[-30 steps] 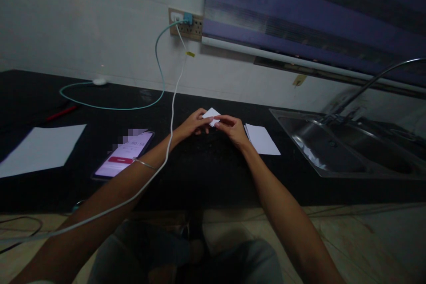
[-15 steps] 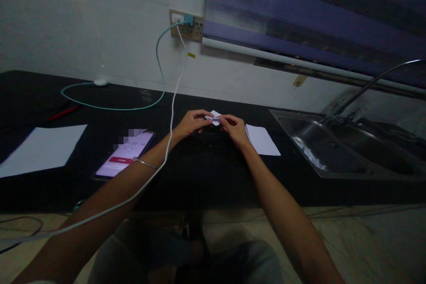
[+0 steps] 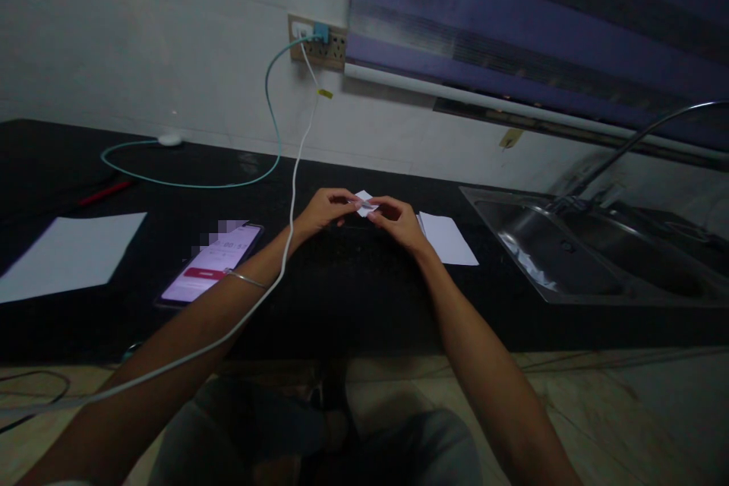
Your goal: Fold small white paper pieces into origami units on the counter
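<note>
A small folded piece of white paper (image 3: 364, 203) is pinched between my two hands, above the black counter. My left hand (image 3: 330, 209) grips its left side between thumb and fingers. On the right side, the thumb and fingers of my right hand (image 3: 397, 220) are closed on the same paper. Its folds are too small to make out fully. Just right of my right hand lies a short stack of white paper sheets (image 3: 449, 239), partly behind the wrist.
A lit phone (image 3: 213, 266) lies beside my left forearm, and a larger white sheet (image 3: 74, 254) at far left. A white cable (image 3: 295, 190) hangs across my left arm from the wall socket (image 3: 317, 42). At right is a steel sink (image 3: 547, 250) with a faucet (image 3: 620, 148).
The fingers of my right hand have shifted slightly on the folded paper, and its flaps sit at a different angle. Both hands keep hold of it in nearly the same place.
</note>
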### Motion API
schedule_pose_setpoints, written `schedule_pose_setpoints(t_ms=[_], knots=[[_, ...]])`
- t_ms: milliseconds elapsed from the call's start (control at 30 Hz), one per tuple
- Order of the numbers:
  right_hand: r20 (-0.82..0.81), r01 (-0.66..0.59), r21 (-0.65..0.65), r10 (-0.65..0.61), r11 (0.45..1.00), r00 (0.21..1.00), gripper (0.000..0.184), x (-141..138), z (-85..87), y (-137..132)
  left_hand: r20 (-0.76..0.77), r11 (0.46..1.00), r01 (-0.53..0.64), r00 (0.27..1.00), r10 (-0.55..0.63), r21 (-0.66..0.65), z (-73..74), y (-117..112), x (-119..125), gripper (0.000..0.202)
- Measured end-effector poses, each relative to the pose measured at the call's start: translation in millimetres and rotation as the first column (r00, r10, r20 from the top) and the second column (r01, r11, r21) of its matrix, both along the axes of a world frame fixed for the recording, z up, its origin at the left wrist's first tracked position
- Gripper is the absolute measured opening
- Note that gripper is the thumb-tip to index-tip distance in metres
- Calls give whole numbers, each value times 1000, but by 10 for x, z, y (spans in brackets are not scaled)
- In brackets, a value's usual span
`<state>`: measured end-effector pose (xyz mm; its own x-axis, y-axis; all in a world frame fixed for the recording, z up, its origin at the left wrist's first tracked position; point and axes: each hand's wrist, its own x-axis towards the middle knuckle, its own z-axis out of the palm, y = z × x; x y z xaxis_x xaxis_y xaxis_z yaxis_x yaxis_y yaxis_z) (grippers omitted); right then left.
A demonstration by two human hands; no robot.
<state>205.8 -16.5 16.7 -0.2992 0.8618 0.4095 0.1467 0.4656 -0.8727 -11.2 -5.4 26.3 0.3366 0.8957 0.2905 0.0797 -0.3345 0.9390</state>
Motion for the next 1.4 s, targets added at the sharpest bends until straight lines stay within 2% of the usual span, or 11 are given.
schedule_pose_setpoints(t_ms=[200, 433, 733, 933, 1100, 1267, 1400], knots=[[3, 82, 16, -82, 997, 997, 31, 37, -62, 53, -55, 1000, 1, 999, -1, 5, -2, -2, 5, 23], [-80, 142, -21, -143, 990, 986, 33, 33, -95, 103, 15, 1000, 4, 1000, -4, 13, 24, -33, 35, 30], [-121, 124, -98, -135, 987, 983, 35, 8, -100, 80, -5, 997, 21, 1000, -21, 79, -1, 1, 18, 24], [-184, 154, -123, -175, 980, 967, 37, -36, -73, 61, 8, 994, 9, 1000, -10, 110, -88, 45, 40, 46], [-195, 178, -116, -198, 977, 961, 34, -65, -56, 53, -37, 992, 12, 999, -7, 127, -129, 83, 28, 38], [-199, 210, -84, -223, 974, 954, 31, -67, -58, 56, -40, 985, 11, 999, -4, 172, -107, 57, 36, 33], [-205, 234, -61, -242, 970, 948, 30, -74, -71, 70, -32, 977, -41, 998, 49, 207, -82, 26, 75, 27]])
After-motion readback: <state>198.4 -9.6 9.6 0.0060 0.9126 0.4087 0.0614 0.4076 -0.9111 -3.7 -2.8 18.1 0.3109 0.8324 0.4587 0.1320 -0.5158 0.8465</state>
